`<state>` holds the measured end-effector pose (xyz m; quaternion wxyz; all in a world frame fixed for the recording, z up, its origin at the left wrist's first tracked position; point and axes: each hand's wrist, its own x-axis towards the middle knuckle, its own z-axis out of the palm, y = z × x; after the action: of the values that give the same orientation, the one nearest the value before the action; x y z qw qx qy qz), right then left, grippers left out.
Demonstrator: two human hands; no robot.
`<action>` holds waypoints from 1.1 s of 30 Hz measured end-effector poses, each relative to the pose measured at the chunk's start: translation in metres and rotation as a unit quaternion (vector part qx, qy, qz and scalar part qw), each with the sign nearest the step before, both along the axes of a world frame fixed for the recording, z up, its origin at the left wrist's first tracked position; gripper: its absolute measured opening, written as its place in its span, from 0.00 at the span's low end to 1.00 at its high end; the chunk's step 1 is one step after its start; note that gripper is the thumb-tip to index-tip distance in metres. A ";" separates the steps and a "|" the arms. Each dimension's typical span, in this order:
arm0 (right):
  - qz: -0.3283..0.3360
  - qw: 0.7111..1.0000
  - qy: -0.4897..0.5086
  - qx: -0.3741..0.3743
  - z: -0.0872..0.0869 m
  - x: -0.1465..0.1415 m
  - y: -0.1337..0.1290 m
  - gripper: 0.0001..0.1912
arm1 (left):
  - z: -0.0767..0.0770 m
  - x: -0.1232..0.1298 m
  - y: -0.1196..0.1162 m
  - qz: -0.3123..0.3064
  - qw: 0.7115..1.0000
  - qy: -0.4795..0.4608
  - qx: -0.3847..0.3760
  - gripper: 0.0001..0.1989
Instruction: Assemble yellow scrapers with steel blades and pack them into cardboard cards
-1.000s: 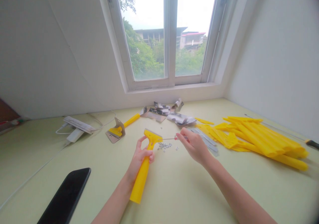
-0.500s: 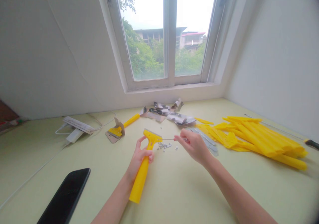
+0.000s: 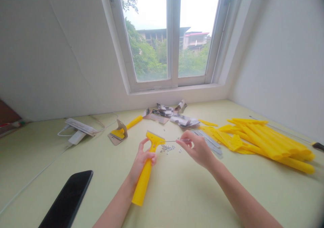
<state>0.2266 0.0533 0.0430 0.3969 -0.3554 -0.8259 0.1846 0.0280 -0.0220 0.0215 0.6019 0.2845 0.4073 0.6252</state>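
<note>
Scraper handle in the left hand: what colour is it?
The scraper handle is bright yellow, shown best in the head view.

Beside the yellow scraper (image 3: 152,142), the tiny metal nuts (image 3: 167,148) are too small to detail, and the right hand (image 3: 198,149) hides one end of a thin rod (image 3: 172,141).

A loft room; sloped white wall (image 3: 50,52); white-framed window (image 3: 173,35)
</note>
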 end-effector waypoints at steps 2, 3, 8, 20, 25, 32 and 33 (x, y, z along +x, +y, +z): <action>-0.040 0.999 -0.015 0.015 -0.002 0.001 0.002 0.14 | 0.001 0.001 -0.001 -0.001 1.000 -0.001 0.000 0.31; -0.052 0.998 -0.023 0.020 -0.002 0.001 0.003 0.15 | 0.001 0.001 -0.001 -0.002 1.000 0.000 -0.001 0.31; -0.026 0.999 -0.036 -0.008 0.001 0.001 0.001 0.14 | 0.001 0.002 0.000 -0.004 1.000 0.004 -0.003 0.32; -0.014 1.000 -0.002 0.003 0.000 0.001 0.001 0.12 | 0.000 -0.001 0.000 -0.010 1.000 0.016 0.003 0.31; -0.035 0.999 -0.009 0.014 0.001 0.000 0.001 0.13 | 0.000 -0.001 0.000 -0.011 1.000 0.012 0.002 0.31; -0.047 0.998 -0.027 0.032 -0.001 0.001 0.002 0.14 | 0.000 -0.001 0.000 -0.010 1.000 0.019 0.001 0.31; -0.049 0.998 -0.027 0.037 -0.002 0.001 0.003 0.15 | 0.000 -0.001 0.000 -0.009 1.000 0.021 0.000 0.31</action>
<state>0.2274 0.0561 0.0414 0.3954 -0.3854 -0.8244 0.1247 0.0272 -0.0217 0.0213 0.5990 0.3012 0.4175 0.6133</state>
